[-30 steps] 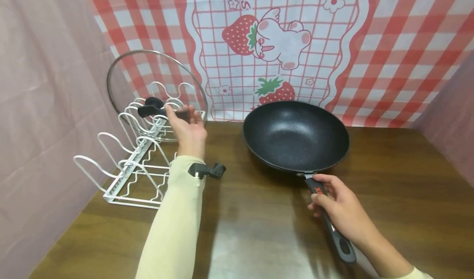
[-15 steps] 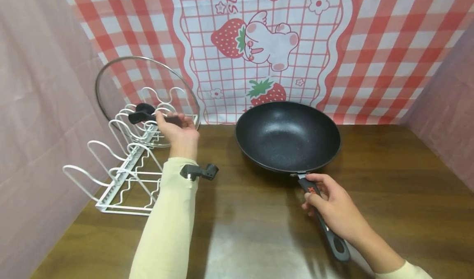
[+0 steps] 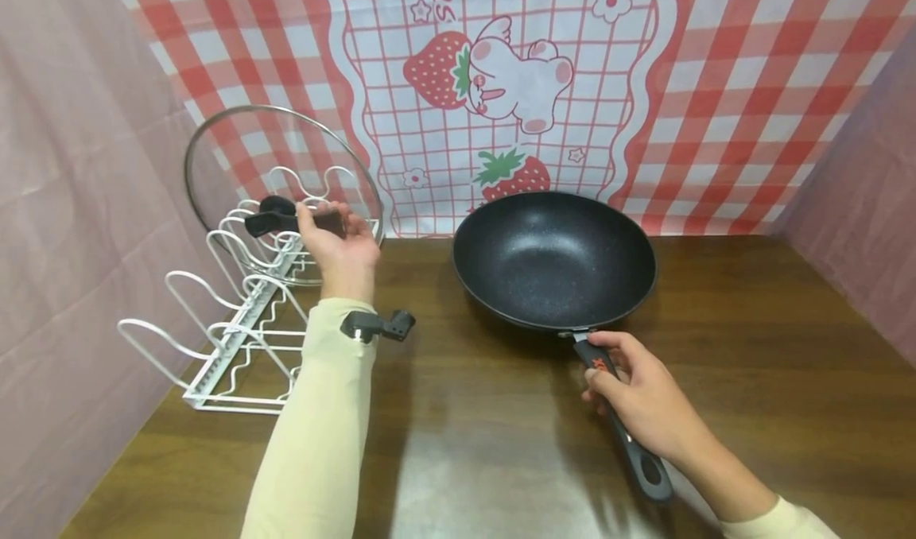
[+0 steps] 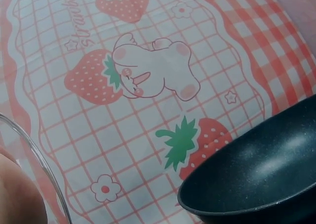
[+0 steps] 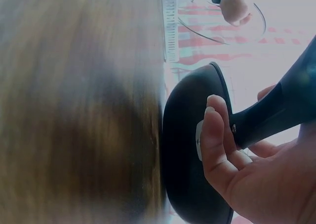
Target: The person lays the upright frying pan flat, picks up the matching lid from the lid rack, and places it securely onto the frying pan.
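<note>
Gripping its black handle (image 3: 269, 222), the left hand (image 3: 346, 251) holds the glass lid (image 3: 250, 157) upright at the far end of the white rack (image 3: 250, 308); the right hand (image 3: 647, 400) grips the wok (image 3: 554, 265), on or just above the table (image 3: 458, 459); should the lid tilt, it could snag on rack wires

Pale glare on the tabletop (image 3: 458, 475), right wrist view partly overexposed.

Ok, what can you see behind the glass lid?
Through the glass lid, the checked cloth and some white loops of the rack show. What lies straight behind its black handle and the left hand is covered, so I can't tell what's there.
</note>
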Available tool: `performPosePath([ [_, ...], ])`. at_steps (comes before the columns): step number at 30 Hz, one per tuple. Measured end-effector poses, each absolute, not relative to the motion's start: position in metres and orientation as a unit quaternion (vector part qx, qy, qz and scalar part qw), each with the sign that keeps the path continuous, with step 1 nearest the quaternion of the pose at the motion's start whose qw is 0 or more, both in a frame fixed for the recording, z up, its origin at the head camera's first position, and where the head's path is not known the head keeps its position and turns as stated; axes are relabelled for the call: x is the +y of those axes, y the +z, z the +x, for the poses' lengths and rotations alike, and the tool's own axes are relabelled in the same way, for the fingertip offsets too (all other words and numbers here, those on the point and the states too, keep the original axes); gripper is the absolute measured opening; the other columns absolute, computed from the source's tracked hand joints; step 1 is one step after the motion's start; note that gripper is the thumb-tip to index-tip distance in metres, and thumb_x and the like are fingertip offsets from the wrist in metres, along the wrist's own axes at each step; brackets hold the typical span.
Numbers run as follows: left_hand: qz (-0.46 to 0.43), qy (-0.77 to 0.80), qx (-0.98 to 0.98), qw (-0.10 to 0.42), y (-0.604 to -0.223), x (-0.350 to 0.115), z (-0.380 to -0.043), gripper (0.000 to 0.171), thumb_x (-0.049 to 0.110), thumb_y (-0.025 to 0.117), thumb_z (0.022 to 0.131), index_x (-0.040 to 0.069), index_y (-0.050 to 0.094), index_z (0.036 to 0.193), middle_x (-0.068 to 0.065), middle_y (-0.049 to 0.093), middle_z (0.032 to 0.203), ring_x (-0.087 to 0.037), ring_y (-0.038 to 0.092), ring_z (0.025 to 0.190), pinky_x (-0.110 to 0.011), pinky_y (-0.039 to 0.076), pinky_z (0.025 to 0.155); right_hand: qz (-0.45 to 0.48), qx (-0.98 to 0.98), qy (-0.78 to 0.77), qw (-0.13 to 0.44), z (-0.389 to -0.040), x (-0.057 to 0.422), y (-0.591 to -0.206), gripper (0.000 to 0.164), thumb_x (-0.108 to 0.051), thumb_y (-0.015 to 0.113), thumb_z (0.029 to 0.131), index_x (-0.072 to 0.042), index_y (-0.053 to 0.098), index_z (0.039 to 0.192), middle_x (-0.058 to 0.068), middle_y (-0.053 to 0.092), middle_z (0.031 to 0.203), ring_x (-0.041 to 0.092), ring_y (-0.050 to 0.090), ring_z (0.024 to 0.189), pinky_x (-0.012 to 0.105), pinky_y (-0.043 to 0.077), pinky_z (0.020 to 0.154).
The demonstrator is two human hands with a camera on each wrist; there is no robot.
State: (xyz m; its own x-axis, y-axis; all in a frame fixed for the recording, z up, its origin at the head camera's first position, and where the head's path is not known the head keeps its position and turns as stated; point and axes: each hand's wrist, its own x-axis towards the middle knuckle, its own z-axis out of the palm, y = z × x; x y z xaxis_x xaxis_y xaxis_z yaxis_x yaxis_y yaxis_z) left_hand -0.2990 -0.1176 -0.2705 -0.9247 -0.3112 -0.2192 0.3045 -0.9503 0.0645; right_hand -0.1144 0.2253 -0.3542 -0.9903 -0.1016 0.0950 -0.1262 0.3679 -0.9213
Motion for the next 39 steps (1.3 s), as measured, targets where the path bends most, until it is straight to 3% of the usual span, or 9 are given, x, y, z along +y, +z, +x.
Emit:
performPosePath([
  [7, 0.095, -0.986, 0.033, 0.132, -0.269, -0.121, -0.299, 0.040, 0.030, 0.060, 0.099, 0.012, 0.054, 0.064, 0.003, 0.058, 0.060, -0.008, 0.055, 0.047, -0.019, 0.036, 0.039, 0.072, -0.825, 0.561, 0.014, -0.114, 0.225, -0.355, 0.045, -0.001, 0.058, 0.094, 0.001, 0.045, 0.137, 0.021, 0.062, 0.097, 0.026, 0.068, 0.073, 0.032, 0.055, 0.060],
  [10, 0.082, -0.987, 0.055, 0.127, -0.271, -0.123, -0.298, 0.050, 0.043, 0.060, 0.099, 0.012, 0.052, 0.061, 0.002, 0.051, 0.053, -0.008, 0.047, 0.043, -0.020, 0.032, 0.038, 0.073, -0.823, 0.564, 0.013, -0.114, 0.224, -0.356, 0.044, -0.001, 0.058, 0.094, 0.002, 0.045, 0.136, 0.021, 0.062, 0.095, 0.026, 0.068, 0.072, 0.032, 0.055, 0.060],
  [16, 0.051, -0.990, 0.059, 0.114, -0.272, -0.122, -0.298, 0.067, 0.074, 0.043, 0.091, 0.013, 0.045, 0.062, 0.002, 0.045, 0.051, -0.009, 0.038, 0.038, -0.021, 0.029, 0.037, 0.073, -0.823, 0.563, 0.012, -0.115, 0.224, -0.355, 0.044, -0.001, 0.058, 0.094, 0.001, 0.045, 0.136, 0.022, 0.061, 0.096, 0.028, 0.068, 0.074, 0.033, 0.056, 0.061],
  [26, 0.036, -0.993, 0.050, 0.100, -0.275, -0.122, -0.296, 0.063, 0.073, 0.041, 0.093, 0.017, 0.043, 0.063, 0.003, 0.040, 0.050, -0.009, 0.026, 0.034, -0.020, 0.022, 0.035, 0.072, -0.827, 0.558, 0.000, -0.113, 0.226, -0.357, 0.045, -0.003, 0.059, 0.096, 0.000, 0.044, 0.138, 0.019, 0.062, 0.097, 0.026, 0.068, 0.076, 0.032, 0.055, 0.061],
  [39, 0.041, -0.995, 0.009, 0.090, -0.278, -0.122, -0.300, 0.067, 0.075, 0.041, 0.091, 0.017, 0.039, 0.059, 0.005, 0.037, 0.048, -0.008, 0.025, 0.034, -0.020, 0.023, 0.035, 0.074, -0.823, 0.563, 0.004, -0.115, 0.226, -0.356, 0.044, -0.001, 0.059, 0.095, 0.000, 0.045, 0.137, 0.021, 0.062, 0.100, 0.027, 0.068, 0.076, 0.034, 0.056, 0.061],
])
